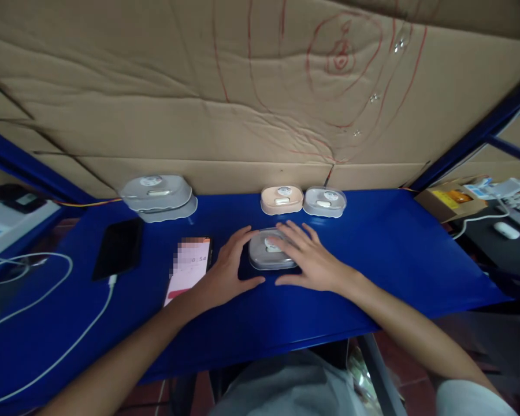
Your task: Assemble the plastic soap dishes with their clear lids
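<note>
A small grey container with a clear lid [272, 260] rests on the blue table in front of me. Beside its left edge is my left hand [237, 263], fingers apart and curved, holding nothing. My right hand [305, 254] is at the container's right side, its fingers spread and partly over the lid; whether they touch it is unclear. Behind, a peach container [281, 200] and another grey container [325, 202] stand side by side. Larger grey lidded containers [159, 196], apparently stacked, sit at the back left.
On the blue table [394, 248], a lit phone [193, 263] lies left of my left hand. Farther left are a dark phone [119, 248] and its white cable [93, 326]. Cardboard [156, 127] stands behind. A mouse [507, 230] and an open box [453, 199] are at right.
</note>
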The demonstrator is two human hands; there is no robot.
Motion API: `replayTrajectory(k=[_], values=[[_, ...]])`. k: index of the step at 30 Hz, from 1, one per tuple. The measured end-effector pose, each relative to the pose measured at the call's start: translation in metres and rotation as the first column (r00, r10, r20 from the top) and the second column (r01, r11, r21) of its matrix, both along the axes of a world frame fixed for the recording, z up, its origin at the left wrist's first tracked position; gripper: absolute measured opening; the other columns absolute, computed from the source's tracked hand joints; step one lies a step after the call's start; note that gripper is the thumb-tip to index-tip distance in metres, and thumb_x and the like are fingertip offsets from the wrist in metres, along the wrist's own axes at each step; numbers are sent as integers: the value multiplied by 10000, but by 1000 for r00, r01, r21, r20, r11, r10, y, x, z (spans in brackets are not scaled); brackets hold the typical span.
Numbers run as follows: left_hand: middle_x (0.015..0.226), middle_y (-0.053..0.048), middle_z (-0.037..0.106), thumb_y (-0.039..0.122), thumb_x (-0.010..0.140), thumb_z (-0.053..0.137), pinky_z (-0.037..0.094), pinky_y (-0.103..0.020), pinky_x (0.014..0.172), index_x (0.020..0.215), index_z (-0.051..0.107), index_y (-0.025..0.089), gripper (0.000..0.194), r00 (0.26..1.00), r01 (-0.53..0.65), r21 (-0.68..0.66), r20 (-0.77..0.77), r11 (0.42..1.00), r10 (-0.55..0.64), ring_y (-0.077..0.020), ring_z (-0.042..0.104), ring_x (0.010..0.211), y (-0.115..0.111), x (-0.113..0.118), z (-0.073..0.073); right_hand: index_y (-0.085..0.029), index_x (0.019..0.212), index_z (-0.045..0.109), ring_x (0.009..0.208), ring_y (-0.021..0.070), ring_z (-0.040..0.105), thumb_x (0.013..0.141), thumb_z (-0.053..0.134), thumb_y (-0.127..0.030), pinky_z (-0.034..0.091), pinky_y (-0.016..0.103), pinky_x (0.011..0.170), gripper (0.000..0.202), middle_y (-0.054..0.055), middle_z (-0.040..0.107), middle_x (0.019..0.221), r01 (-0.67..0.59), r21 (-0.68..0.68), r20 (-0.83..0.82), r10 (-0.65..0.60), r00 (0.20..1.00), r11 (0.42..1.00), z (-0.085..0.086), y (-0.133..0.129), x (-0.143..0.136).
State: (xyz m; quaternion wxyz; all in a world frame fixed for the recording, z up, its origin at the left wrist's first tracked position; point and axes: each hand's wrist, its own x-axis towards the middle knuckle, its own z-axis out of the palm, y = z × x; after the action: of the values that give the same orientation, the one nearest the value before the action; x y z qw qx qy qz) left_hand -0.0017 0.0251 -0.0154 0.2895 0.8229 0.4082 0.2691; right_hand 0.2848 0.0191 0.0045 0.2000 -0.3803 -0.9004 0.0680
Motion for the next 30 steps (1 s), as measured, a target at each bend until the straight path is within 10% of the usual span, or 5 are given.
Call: replayTrajectory(k=[10,23,30], values=[[1641,-173,465,443,902,830,344,-665,1248,1680,163,354,1029,1000,16,-151,9,988,-14,-416,456,1527,0,-3,-5,-335,1599,495,1469,280,543,1111,510,-476,443,547,1227,508,87,613,1553,-16,-151,-408,-48,912,988,-16,3,-3],[1586,-122,454,354,869,827,419,-527,1238,1546,390,316,807,966,52,-313,255,948,32,-340,507,1476,-1,-5,9,-303,1442,661,1524,374,479,1079,550,-413,260,761,1236,395,118,591,1577,373,-212,-232,-417,879,903,-36,28,21],[1518,-112,537,475,848,872,465,-530,1197,1540,370,335,865,910,43,-355,399,934,110,-341,540,1442,0,0,4,-268,1697,321,1594,324,390,1058,571,-590,351,581,1290,758,153,442,1700,-150,-135,-265,110,958,979,-17,-2,-6]])
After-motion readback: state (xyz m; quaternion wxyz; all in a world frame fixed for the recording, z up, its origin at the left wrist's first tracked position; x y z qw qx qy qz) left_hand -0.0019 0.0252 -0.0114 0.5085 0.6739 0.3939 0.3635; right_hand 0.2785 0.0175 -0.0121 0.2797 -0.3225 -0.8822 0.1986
